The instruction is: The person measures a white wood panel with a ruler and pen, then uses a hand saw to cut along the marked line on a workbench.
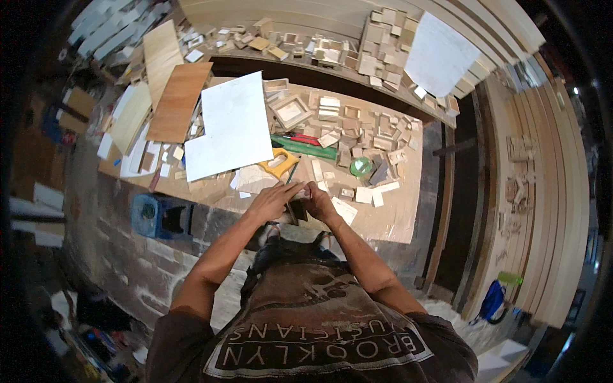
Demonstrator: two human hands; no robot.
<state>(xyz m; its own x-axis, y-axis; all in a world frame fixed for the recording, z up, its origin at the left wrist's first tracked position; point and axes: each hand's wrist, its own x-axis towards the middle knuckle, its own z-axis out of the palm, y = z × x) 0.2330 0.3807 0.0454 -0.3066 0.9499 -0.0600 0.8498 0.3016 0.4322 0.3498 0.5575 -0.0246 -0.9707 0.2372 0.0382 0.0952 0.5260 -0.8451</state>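
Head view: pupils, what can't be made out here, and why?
1. What the left hand and right hand may hold, head view: the hands hide it.
2. Whatever lies under the large white board, head view: the board covers it.
3. The shirt's remainder, head view: cut off by the lower edge.

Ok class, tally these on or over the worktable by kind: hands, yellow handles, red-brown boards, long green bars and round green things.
Hands: 2 (left hand, right hand)
Yellow handle: 1
Red-brown board: 1
Long green bar: 1
Round green thing: 1
Total: 6
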